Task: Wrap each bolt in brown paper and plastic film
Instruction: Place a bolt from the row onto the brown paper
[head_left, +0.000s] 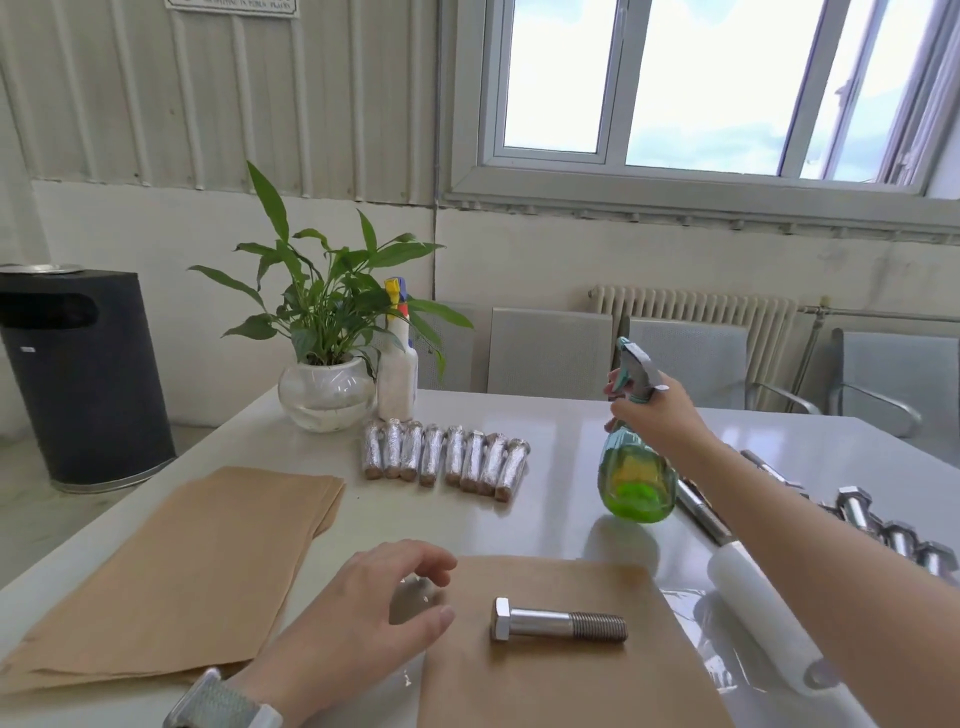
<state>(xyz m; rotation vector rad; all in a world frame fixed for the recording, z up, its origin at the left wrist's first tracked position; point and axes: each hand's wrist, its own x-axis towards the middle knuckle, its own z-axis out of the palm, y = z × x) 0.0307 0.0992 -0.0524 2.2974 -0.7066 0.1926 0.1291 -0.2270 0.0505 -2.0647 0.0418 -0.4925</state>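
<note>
Bench (519, 415), white, glossy: carries all items below.

Bolt (558, 619): bare steel, hex head, lying flat on a single brown paper sheet (561, 675) at the near edge, head toward the left, threaded end toward the right.

Left hand (374, 608): hovering at the near edge just left of that sheet, fingers loosely spread, grip wide and holding nothing; a watch band (221, 704) on the wrist.

Right hand (657, 410): raised over mid-bench, grip closed round the neck of a green spray bottle (636, 478), which is tilted; whether its base touches the bench cannot be told.

Stack of brown paper (182, 571): at the near left corner.

Wrapped bolts (447, 460): eight in a row, film-covered, mid-bench toward the far edge.

Film roll (769, 618): white, near the right edge, partly under the right forearm.

Unwrapped bolts (893, 530): several at the right edge.

Potted plant (322, 364) in a glass bowl and a white spray bottle (397, 374): side by side at the far left corner.
</note>
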